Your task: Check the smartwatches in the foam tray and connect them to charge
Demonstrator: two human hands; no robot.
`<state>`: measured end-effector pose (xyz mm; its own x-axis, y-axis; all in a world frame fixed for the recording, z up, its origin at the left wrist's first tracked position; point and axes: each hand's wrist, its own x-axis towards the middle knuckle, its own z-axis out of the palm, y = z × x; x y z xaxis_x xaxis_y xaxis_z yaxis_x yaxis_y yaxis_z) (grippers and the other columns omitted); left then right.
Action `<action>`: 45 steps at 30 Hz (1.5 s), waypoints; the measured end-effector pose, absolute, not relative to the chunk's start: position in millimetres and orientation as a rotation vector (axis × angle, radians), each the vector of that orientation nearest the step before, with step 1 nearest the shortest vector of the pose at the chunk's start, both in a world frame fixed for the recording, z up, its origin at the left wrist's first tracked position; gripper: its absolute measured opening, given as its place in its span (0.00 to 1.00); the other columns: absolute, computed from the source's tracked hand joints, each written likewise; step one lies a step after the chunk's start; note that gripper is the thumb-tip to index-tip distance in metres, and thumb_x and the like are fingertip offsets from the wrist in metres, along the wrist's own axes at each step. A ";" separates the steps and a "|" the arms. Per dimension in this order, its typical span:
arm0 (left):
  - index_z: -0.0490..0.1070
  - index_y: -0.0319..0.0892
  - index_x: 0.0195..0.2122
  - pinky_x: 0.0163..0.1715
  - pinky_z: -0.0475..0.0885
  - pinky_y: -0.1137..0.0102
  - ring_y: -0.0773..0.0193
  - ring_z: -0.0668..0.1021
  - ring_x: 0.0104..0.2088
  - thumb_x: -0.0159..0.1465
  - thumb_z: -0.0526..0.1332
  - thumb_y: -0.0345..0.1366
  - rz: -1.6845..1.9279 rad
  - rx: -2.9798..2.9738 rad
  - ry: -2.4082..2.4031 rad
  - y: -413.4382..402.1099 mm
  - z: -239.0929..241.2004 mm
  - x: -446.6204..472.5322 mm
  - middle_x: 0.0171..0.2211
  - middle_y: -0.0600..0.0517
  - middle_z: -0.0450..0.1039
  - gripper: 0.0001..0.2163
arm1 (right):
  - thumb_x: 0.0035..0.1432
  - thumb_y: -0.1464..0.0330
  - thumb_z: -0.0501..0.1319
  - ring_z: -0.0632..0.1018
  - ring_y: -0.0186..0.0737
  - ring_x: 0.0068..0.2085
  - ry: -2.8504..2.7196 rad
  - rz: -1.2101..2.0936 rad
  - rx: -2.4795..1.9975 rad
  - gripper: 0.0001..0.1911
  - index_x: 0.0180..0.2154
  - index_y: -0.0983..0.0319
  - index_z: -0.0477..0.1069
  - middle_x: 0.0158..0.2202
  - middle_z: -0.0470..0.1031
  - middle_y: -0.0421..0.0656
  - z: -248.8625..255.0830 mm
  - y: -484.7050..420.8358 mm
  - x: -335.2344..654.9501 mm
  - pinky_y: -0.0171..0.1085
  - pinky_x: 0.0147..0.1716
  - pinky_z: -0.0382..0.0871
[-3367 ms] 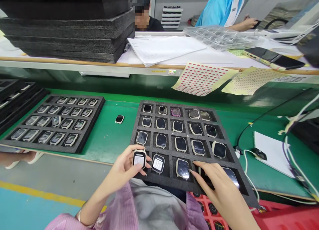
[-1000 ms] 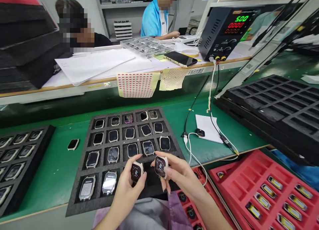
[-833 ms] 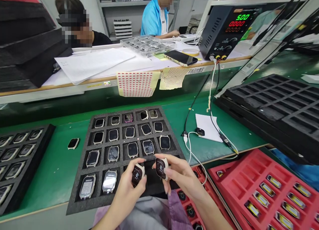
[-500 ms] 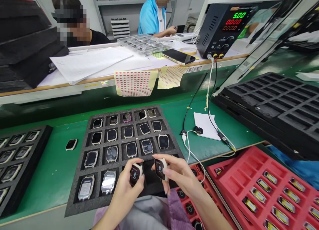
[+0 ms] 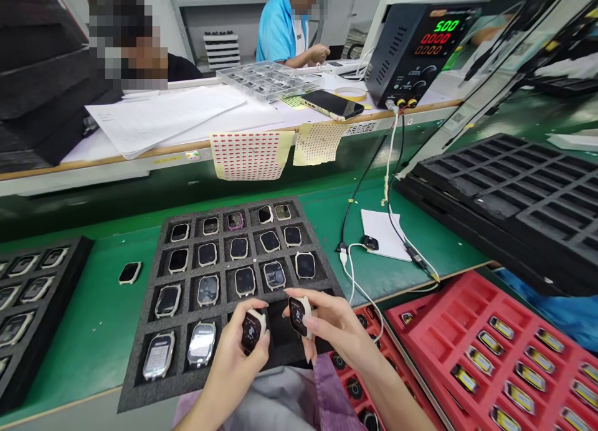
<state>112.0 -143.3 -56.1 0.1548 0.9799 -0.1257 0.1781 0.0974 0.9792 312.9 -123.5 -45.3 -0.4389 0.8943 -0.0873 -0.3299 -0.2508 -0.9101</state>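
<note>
My left hand is closed around a smartwatch body with a lit dark screen and a pale case. A second such smartwatch, also lit, is pinched between the thumb and fingers of my right hand. Neither watch has a strap. Both are held close together above the near side of a black foam tray. Strapless watches fill most of that tray's compartments, one with a purple rim. My hands and forearms hide part of its near right corner.
Another foam tray lies left, beside a loose watch. Red trays with parts stand right, below stacked black trays. A power supply, phone and papers sit on the shelf; cables hang below. Two people sit beyond.
The view has shifted slightly, so the surroundings sit a little further left. Both hands keep hold of their smartwatches in nearly the same pose.
</note>
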 end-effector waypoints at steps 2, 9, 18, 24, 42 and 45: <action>0.64 0.43 0.49 0.46 0.67 0.68 0.56 0.72 0.46 0.61 0.57 0.32 0.931 1.306 1.268 -143.2 -59.0 111.2 0.46 0.47 0.69 0.15 | 0.60 0.63 0.63 0.78 0.35 0.22 -1.109 1.812 -0.817 0.23 0.55 0.63 0.66 0.44 0.74 0.50 -45.2 -123.5 312.8 0.33 0.20 0.73; 0.62 0.44 0.50 0.47 0.66 0.69 0.58 0.71 0.48 0.62 0.57 0.33 0.927 1.320 1.269 -144.7 -58.9 111.0 0.48 0.48 0.68 0.15 | 0.61 0.65 0.63 0.78 0.35 0.23 -1.082 1.804 -0.774 0.21 0.54 0.62 0.67 0.44 0.74 0.50 -48.1 -124.3 312.0 0.32 0.20 0.74; 0.67 0.43 0.48 0.45 0.68 0.68 0.55 0.73 0.46 0.59 0.61 0.37 0.967 1.225 1.293 -144.8 -50.7 112.8 0.46 0.47 0.71 0.15 | 0.60 0.64 0.63 0.78 0.35 0.22 -1.115 1.799 -0.798 0.22 0.55 0.63 0.66 0.45 0.74 0.51 -48.6 -124.4 313.7 0.33 0.21 0.74; 0.67 0.43 0.47 0.43 0.69 0.68 0.56 0.74 0.45 0.59 0.60 0.39 1.054 1.166 1.343 -146.9 -51.5 117.4 0.45 0.48 0.71 0.15 | 0.60 0.65 0.63 0.78 0.35 0.22 -1.133 1.772 -0.799 0.22 0.54 0.63 0.67 0.43 0.75 0.50 -47.9 -126.3 313.8 0.32 0.20 0.74; 0.61 0.42 0.55 0.39 0.72 0.65 0.52 0.74 0.45 0.64 0.55 0.36 0.971 0.734 0.841 -140.5 -53.3 97.7 0.45 0.43 0.72 0.18 | 0.64 0.65 0.57 0.76 0.34 0.27 -1.176 1.757 -0.872 0.24 0.60 0.57 0.57 0.39 0.71 0.44 -44.9 -128.2 308.9 0.30 0.22 0.71; 0.62 0.43 0.55 0.39 0.72 0.66 0.53 0.74 0.46 0.64 0.57 0.36 0.950 0.762 0.854 -141.6 -53.8 97.5 0.46 0.44 0.71 0.18 | 0.65 0.66 0.56 0.77 0.34 0.26 -1.186 1.735 -0.905 0.25 0.62 0.56 0.55 0.40 0.71 0.44 -44.5 -132.0 306.4 0.30 0.22 0.72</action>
<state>97.5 -141.6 -53.8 0.3237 0.9062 -0.2721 -0.3671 0.3854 0.8466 306.4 -132.0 -44.5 -0.3981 0.9111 -0.1067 -0.2311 -0.2121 -0.9495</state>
